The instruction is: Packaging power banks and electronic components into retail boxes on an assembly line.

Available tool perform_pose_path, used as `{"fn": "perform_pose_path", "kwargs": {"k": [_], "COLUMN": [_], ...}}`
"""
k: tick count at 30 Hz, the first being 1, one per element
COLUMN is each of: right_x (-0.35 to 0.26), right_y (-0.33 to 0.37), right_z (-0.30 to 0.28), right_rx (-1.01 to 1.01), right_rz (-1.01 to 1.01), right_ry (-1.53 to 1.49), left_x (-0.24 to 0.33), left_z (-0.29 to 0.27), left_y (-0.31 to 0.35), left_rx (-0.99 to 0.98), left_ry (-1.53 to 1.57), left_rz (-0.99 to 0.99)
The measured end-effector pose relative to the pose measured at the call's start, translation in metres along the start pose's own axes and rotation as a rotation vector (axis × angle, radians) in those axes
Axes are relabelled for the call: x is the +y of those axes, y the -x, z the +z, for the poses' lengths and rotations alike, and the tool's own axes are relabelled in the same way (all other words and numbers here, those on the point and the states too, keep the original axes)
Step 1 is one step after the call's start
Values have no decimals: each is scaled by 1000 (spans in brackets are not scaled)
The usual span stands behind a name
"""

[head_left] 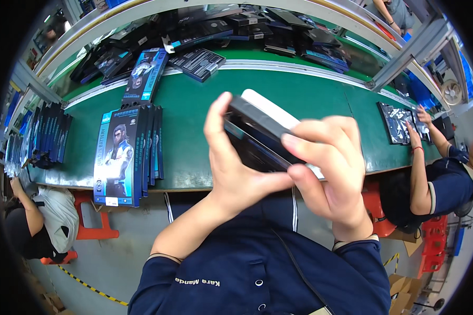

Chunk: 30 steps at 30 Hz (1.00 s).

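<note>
Above the green table, a flat black box point(257, 119) is tilted between my two hands, and one dark glossy face shows. My left hand point(227, 170) grips its left side, fingers along the far edge and thumb below. My right hand point(331, 165) is closed on the right end, with thumb and forefinger pinching near the black edge. Along the far side of the box a white flat piece point(268, 109) sticks out; whether it is an inner tray or a flap I cannot tell. Fingers hide the right end, and the right hand is slightly blurred.
Left of my hands, several printed black-and-blue boxes point(118, 157) stand in a row on the green table point(189, 115). One more box point(146, 76) lies behind them. A large heap of boxes point(205, 34) fills the belt beyond the metal rail point(278, 67). Co-workers sit at both sides.
</note>
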State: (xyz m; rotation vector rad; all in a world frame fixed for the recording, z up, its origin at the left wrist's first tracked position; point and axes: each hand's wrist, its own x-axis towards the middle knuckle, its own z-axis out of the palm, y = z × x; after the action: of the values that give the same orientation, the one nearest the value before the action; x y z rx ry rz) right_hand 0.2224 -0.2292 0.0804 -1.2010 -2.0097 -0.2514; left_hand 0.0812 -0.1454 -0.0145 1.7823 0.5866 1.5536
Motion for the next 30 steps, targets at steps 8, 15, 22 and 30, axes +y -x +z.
{"fn": "perform_pose_path", "kwargs": {"k": [8,15,22,30], "right_x": [11,11,6,31], "right_y": [8,22,8,35], "right_z": [39,101,104,127], "right_rx": [45,686,747,592], "right_rz": [359,123,272,62], "right_ry": [-811,-571,-981,-761], "left_x": [-16,29,15,-32], "left_z": [-17,-33,-30,-49], "left_y": [10,-12,-20,-15], "left_rx": [79,40,20,-193], "left_ry": [33,808,510,463], "left_rz": [231,-370,-113,136]}}
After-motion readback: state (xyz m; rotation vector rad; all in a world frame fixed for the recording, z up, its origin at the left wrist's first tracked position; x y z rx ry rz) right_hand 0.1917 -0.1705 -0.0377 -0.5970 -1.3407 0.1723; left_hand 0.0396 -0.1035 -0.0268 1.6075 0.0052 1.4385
